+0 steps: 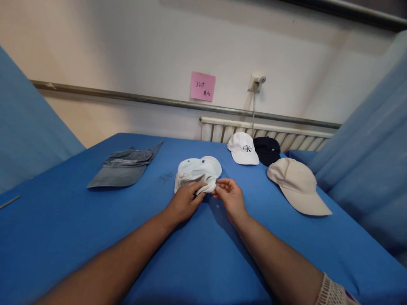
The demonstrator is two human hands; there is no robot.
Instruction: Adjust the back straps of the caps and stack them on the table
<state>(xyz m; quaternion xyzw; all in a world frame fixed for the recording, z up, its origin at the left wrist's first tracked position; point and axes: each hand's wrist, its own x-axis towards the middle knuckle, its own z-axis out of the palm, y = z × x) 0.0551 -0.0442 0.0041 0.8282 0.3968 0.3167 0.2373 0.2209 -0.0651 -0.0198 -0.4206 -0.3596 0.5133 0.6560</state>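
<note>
Left hand (187, 201) grips a fold of a pale cap (192, 169) between thumb and fingers, and the right hand (231, 200) has its fingertips pinched together at the same cap's near right edge. Both reach in from the near side.

Five caps are in view, counting the pale cap. One grey cap (125, 169) lies at the left; three more sit at the right: a white cap (241, 146), a dark cap (266, 150) and a beige cap (297, 182). One thin stick (9, 202) shows at the left border. On the wall (143, 55) there is one pink note (202, 86) and one socket (255, 83), above a radiator (229, 132); one curtain hangs at each side.

The pale cap is in the middle of the blue counter (136, 245), well apart from the four others. Blue cloth stretches between it and the grey cap, and a wider stretch runs toward the near side, around the forearms. The counter's far edge runs along the wall, the white and dark caps close to it; the beige cap is near the right edge.

The pale cap's long axis runs left to right, slightly toward the far side: its top button is at the left and its brim appears to point far right. Its hollow side faces near, partly hidden by the left hand.
</note>
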